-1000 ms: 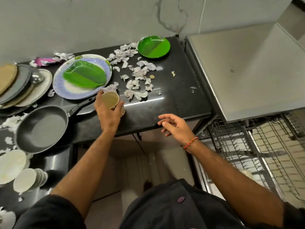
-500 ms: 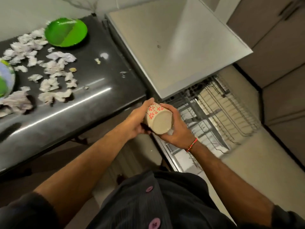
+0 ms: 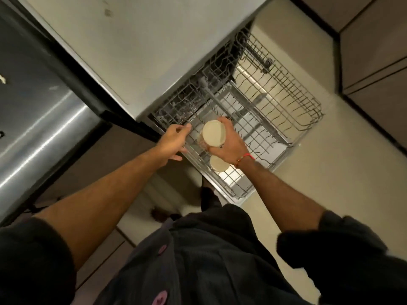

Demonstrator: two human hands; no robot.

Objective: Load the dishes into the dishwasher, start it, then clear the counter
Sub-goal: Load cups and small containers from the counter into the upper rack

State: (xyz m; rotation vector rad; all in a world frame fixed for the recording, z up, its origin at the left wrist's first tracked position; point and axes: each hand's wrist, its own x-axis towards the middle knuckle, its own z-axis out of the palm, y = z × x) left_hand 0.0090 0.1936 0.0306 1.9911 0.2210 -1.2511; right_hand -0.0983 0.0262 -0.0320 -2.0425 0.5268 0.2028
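Your right hand [image 3: 229, 144] grips cup [image 3: 214, 133] upside down over rack [image 3: 275, 102]; your left hand [image 3: 174, 139], fingers loose, touches rack edge.

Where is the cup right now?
In the head view, centre frame: the cup is gripped bottom-up in the right hand over the pulled-out dishwasher rack, just above another cup already there.

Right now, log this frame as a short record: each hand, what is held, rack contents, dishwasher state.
right hand: grips a cream cup, base up, over the rack
left hand: fingers on the rack's near-left rim, holding nothing
upper rack: pulled out, one other upturned cream cup near its front edge
dishwasher: open
counter: to the left, dark and glossy
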